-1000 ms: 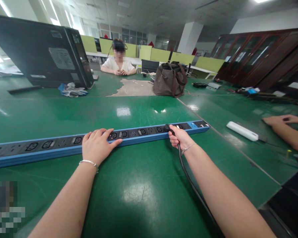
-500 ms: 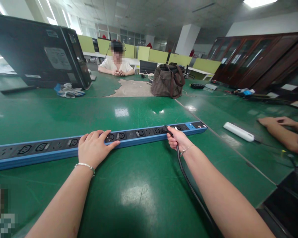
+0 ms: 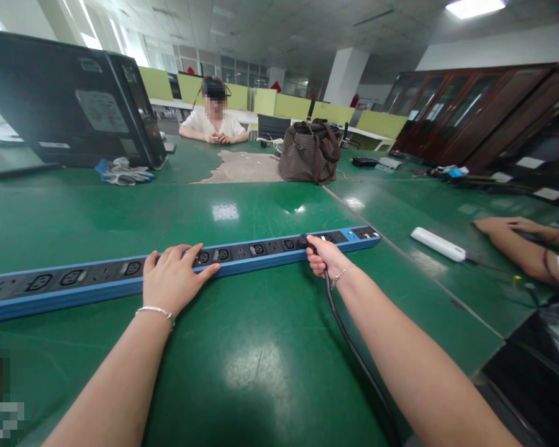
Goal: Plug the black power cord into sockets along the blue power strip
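A long blue power strip with a row of black sockets lies across the green table, running from the left edge to right of centre. My left hand grips it near the middle, fingers over the top and thumb along the front side. Towards the strip's right end, my right hand is closed around a black plug. The plug sits against the strip's socket face; how deep it is in a socket is hidden. Its black cord trails down beside my right forearm.
A black computer case and work gloves stand back left. A brown bag is at the back centre. On the right lies a white power strip, near another person's arms. A second person sits across the table.
The view has shifted slightly, so everything appears a little further left. Both hands keep their hold, and the plug stays at the same place on the strip.
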{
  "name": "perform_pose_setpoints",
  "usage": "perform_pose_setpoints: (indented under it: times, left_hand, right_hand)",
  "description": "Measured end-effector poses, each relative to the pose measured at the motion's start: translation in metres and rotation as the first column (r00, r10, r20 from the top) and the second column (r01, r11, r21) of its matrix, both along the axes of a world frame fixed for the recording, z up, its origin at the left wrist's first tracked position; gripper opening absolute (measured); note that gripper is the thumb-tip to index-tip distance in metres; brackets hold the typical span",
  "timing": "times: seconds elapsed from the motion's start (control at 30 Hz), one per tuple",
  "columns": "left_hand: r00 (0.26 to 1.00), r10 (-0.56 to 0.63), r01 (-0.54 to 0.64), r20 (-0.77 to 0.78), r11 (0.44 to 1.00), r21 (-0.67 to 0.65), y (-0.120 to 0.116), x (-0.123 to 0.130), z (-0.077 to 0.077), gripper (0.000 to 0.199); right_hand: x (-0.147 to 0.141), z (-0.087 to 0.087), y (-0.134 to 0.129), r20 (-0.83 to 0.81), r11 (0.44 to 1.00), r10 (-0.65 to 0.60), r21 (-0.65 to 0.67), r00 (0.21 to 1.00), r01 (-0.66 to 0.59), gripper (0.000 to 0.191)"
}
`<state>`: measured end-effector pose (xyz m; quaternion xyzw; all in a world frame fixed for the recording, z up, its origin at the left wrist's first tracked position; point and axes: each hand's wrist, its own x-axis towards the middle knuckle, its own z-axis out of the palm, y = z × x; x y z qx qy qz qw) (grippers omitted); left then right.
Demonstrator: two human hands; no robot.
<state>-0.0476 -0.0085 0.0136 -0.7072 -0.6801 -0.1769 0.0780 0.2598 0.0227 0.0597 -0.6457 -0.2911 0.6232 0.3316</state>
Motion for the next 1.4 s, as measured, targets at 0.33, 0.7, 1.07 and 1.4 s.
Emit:
perform_pose_setpoints:
  times: [0.33,0.7,1.07,1.4]
  left_hand:
    - [0.999,-0.048,0.048,-0.021,0.999,0.015,0.0,0.011,-0.004,0.063]
    - [0.999,-0.033,0.033,-0.006,0.999,0.022,0.0,0.012,-0.003,0.061]
    - [1.0,-0.017,0.017,-0.011,1.0,0.018,0.0,0.012,-0.001,0.06]
    - [1.0,-0.006,0.007,-0.029,1.0,0.005,-0.001,0.013,0.003,0.061]
  right_hand:
    - [-0.002,-0.004,-0.002,-0.033,0.998,-0.04,0.05,0.999,0.042,0.044]
    - [-0.006,-0.016,-0.003,-0.057,0.97,-0.128,0.2,0.99,0.137,0.04]
    - [-0.004,-0.003,-0.017,-0.19,0.801,-0.115,0.563,0.975,0.204,0.038]
    - [0.031,0.017,-0.024,-0.342,0.812,-0.214,0.459,0.915,0.361,0.041]
